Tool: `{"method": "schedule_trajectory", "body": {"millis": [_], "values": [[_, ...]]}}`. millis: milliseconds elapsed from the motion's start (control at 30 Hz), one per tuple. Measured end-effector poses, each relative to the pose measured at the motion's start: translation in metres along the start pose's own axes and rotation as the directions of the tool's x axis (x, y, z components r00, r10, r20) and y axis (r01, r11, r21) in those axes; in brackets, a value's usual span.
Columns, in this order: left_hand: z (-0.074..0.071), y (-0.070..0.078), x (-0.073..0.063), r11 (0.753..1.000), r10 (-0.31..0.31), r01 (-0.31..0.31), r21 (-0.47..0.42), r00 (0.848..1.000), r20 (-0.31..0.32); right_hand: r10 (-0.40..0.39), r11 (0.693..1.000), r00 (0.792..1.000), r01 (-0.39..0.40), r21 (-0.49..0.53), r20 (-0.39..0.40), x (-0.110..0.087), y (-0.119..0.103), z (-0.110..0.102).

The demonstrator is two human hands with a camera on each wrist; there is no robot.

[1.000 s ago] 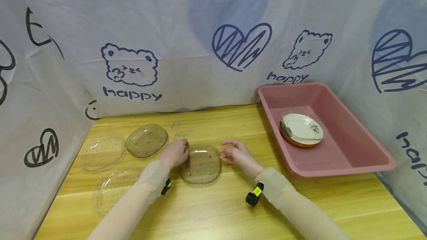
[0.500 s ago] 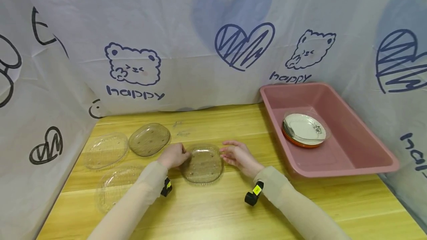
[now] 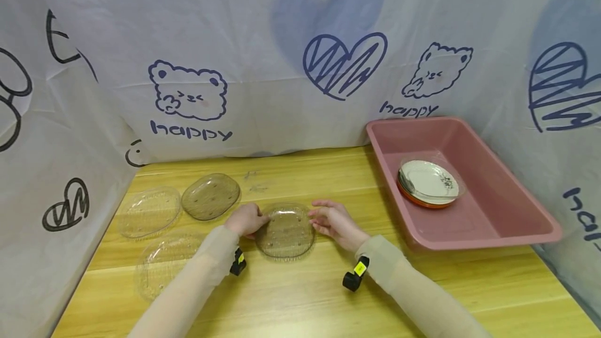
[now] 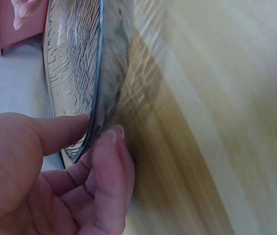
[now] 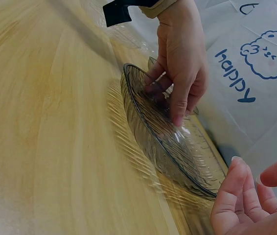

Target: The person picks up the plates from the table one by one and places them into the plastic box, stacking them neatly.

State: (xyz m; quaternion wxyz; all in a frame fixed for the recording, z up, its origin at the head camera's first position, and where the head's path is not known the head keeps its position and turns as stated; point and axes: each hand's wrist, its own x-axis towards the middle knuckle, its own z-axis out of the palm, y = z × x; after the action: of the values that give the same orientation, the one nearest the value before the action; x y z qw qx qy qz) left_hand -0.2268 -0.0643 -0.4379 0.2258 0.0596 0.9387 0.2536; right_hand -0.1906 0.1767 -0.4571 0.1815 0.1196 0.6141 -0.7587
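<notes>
In the head view a smoky clear plate (image 3: 285, 233) with ribbed sides lies between my hands. My left hand (image 3: 245, 220) pinches its left rim. The left wrist view shows the thumb (image 4: 67, 131) on the inner side of the rim and the curled fingers (image 4: 110, 176) beneath it. On the other side, my right hand (image 3: 335, 223) has its fingertips right at the right rim, loosely bent, with thumb and fingers apart. That gap shows in the right wrist view, where the right hand (image 5: 256, 205) is beside the plate's near end.
Left of the hands lie a smoky oval plate (image 3: 211, 197) and two clear plates (image 3: 149, 213) (image 3: 164, 265), one partly behind the left forearm. A pink tub (image 3: 469, 228) stands at the right, with a stack of dishes inside, a white patterned plate (image 3: 429, 178) among them. A printed cloth (image 3: 263, 67) hangs behind.
My left hand has turned a little at the plate's left rim, its thumb now reaching over the edge. The right hand and the plate stay almost in place; the head view has shifted slightly.
</notes>
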Motion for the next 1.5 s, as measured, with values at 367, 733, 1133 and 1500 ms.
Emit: {"method": "schedule_trajectory", "body": {"millis": [367, 733, 1133, 1500], "values": [[0.0, -0.002, 0.001, 0.993, 0.022, -0.019, -0.116, 0.999, 0.032, 0.006, 1.0, 1.0, -0.006, 0.021, -0.01, -0.001, 0.0, -0.003], [0.008, -0.003, 0.006, 0.937, 0.116, -0.095, -0.336, 0.992, 0.044, -0.03, 1.0, 0.999, 0.031, 0.006, -0.041, -0.004, 0.003, -0.009], [0.021, -0.001, 0.013, 0.766, 0.112, -0.026, -0.643, 0.989, 0.094, -0.072, 0.997, 0.993, 0.069, -0.035, -0.096, -0.004, 0.005, -0.017], [0.026, 0.0, 0.017, 0.762, 0.107, -0.041, -0.646, 0.992, 0.063, -0.199, 0.961, 0.971, 0.167, -0.22, -0.135, -0.003, 0.007, -0.02]]}}
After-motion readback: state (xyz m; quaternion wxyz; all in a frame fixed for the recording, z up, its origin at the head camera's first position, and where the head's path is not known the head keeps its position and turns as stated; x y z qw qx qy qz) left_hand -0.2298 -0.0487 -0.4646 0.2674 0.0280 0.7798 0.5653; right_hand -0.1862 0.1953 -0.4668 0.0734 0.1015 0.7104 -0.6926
